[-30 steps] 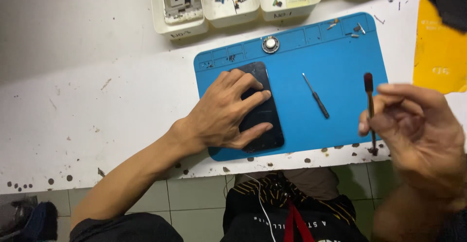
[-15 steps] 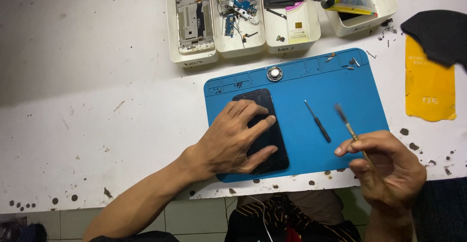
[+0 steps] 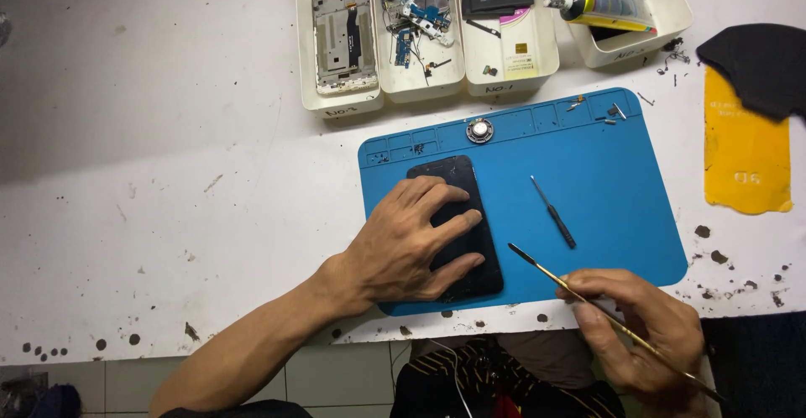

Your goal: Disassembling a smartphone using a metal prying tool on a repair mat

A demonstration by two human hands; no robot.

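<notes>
on the near left part of the blue rectangular silicone work mat (image 3: 621,216), the left hand (image 3: 403,246) lies flat, palm down, over the black slab-shaped phone (image 3: 457,185), fingers spread across its dark face and pressing it to the mat; nothing is clasped, the hand only bears on it. the phone lies lengthwise from far to near, its far end showing past the fingertips. to the right, at the near edge of the mat, the right hand (image 3: 642,334) is closed around the thin brass-coloured metal spudger (image 3: 579,290), pinched between thumb and fingers, its dark flat tip pointing far-left and hovering over the mat just right of the phone. a small black-handled screwdriver (image 3: 554,212) lies loose on the mat between phone and mat centre. a round silver disc part (image 3: 479,130) sits in the mat's far rim. beyond, on the stained white table (image 3: 168,158), stand white plastic trays (image 3: 336,103) with phone parts. a yellow sheet (image 3: 745,158) lies at far right.
</notes>
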